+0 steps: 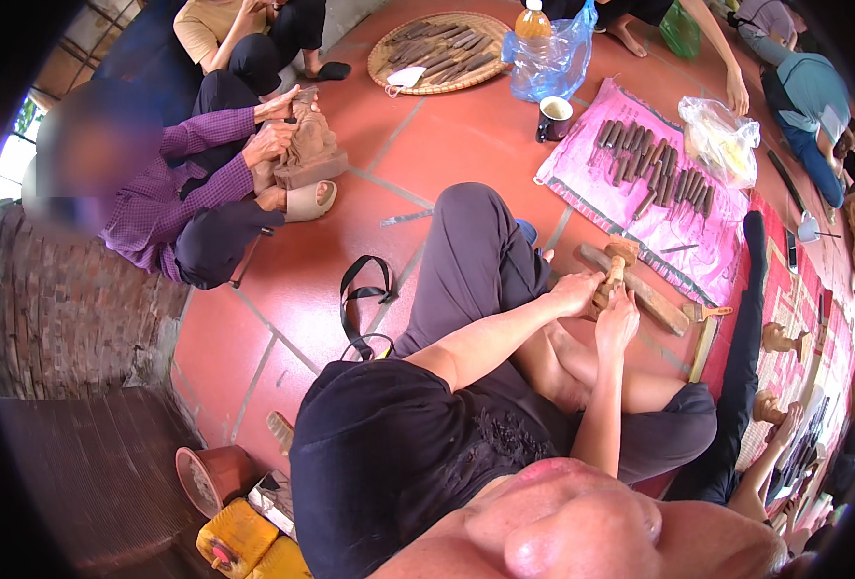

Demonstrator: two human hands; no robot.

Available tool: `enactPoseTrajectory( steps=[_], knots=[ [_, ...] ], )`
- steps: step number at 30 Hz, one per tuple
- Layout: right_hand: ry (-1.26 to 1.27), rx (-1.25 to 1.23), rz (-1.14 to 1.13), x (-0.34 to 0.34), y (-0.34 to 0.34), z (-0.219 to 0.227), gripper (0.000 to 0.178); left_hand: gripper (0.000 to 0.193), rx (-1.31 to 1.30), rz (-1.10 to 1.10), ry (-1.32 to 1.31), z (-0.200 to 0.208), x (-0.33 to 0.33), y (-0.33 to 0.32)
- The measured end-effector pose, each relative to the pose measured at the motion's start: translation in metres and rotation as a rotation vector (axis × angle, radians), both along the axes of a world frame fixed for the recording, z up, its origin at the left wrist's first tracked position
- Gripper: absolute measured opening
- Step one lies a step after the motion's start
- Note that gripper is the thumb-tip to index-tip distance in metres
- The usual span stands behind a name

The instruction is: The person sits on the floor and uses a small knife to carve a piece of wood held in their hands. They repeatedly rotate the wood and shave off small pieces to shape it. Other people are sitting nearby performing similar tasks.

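Observation:
A pale carved wooden piece, with a wide head and a narrow stem, stands tilted over my crossed legs. My left hand is closed round its lower part from the left. From the right, my right hand is also closed at its lower end, fingers against the wood; whether a small tool is in there too is hidden. Just beyond both hands lies a long wooden block on the floor. A flat brush rests beside the block's right end.
Many dark-handled tools lie on a pink sack ahead, near a dark mug and a plastic bag. A round woven tray holds more. At left, a person in purple checks holds a carved block. A black strap lies left.

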State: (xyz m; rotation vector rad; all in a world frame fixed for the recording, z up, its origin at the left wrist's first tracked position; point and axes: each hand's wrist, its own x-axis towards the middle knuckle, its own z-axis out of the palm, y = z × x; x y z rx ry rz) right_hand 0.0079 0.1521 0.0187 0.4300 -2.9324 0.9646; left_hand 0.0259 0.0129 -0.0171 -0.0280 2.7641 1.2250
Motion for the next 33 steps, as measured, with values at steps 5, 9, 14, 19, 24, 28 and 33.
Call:
enactPoseTrajectory(
  steps=[5, 9, 14, 19, 24, 28, 33],
  knots=[
    [-0.007, 0.093, 0.012, -0.039, -0.008, -0.013, 0.032, 0.077, -0.036, -0.019, 0.011, 0.01, 0.001, -0.004],
    [0.026, 0.094, 0.004, -0.018, -0.001, -0.014, 0.033, 0.075, -0.05, -0.028, 0.098, -0.014, 0.001, -0.009],
    [0.051, 0.036, -0.038, -0.001, -0.001, -0.022, 0.04, 0.07, -0.078, -0.025, 0.038, 0.012, -0.001, -0.005],
    [-0.015, 0.159, -0.065, -0.051, -0.004, -0.016, 0.029, 0.079, -0.048, -0.071, -0.026, 0.021, -0.012, 0.003],
    [0.166, 0.009, -0.117, -0.007, -0.008, -0.006, 0.029, 0.072, -0.085, -0.057, -0.069, 0.019, -0.007, -0.009],
    [-0.015, 0.016, -0.035, -0.005, -0.003, 0.001, 0.03, 0.064, -0.033, -0.047, 0.066, 0.006, -0.001, -0.009],
    [-0.138, 0.1, -0.102, -0.048, -0.001, -0.008, 0.033, 0.075, -0.042, -0.055, 0.011, 0.008, -0.007, -0.002]
  ],
)
